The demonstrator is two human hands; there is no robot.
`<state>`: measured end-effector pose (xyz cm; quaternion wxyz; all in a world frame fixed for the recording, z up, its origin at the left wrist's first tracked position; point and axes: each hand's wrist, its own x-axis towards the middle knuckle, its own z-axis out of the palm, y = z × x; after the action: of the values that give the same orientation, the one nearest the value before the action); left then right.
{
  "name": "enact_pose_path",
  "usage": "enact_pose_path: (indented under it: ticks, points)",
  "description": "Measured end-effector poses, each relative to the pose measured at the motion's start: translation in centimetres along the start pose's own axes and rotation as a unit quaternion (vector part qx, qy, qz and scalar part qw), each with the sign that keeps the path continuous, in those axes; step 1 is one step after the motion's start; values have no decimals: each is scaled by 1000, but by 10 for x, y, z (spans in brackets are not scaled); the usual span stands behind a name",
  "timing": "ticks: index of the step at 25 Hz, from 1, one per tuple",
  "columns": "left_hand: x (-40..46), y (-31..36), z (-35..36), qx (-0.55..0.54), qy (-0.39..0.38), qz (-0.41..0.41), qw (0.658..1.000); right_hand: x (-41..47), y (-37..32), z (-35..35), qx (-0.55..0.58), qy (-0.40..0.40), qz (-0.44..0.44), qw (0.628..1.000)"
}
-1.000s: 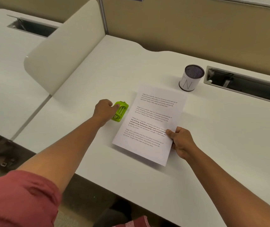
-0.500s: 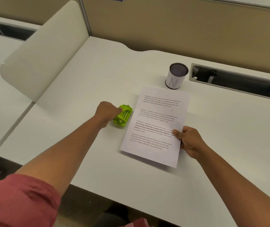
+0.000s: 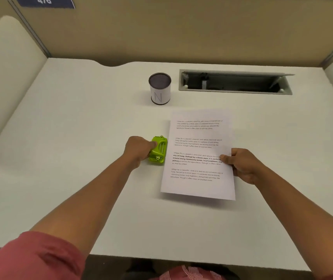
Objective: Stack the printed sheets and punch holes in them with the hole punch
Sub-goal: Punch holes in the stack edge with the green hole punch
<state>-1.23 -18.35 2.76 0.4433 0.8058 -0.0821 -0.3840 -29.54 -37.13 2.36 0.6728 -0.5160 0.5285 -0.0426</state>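
A stack of white printed sheets (image 3: 198, 154) lies on the white desk (image 3: 80, 158), its near edge lifted slightly off the surface. My right hand (image 3: 240, 164) pinches the stack's right edge, thumb on top. A small lime-green hole punch (image 3: 158, 150) sits on the desk just left of the sheets' left edge. My left hand (image 3: 138, 148) is closed around the punch's left side, thumb resting on its top. Whether the paper sits inside the punch's slot I cannot tell.
A cylindrical pen cup (image 3: 159, 88) marked with an N stands behind the sheets. An open cable tray slot (image 3: 234, 82) is cut into the desk at the back right. Beige partition walls (image 3: 181, 27) enclose the desk on three sides.
The view has swung to face the desk squarely. My left hand has tightened on the hole punch, which now sits closer to the sheets' left edge. My right hand keeps its hold.
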Motion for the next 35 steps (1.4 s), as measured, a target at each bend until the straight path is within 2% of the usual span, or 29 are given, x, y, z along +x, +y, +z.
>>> enact_pose_path:
  ticks: [10,32,35]
  points:
    - [-13,-1,58,-1,-16,-10,1000,-2,19,-42,10,10,21,1000]
    - [-9,-2,59,-10,-30,-32,999,14,15,-27,10,-8,17,1000]
    - [-9,5,58,25,-47,-34,998,16,16,-27,13,-8,15,1000]
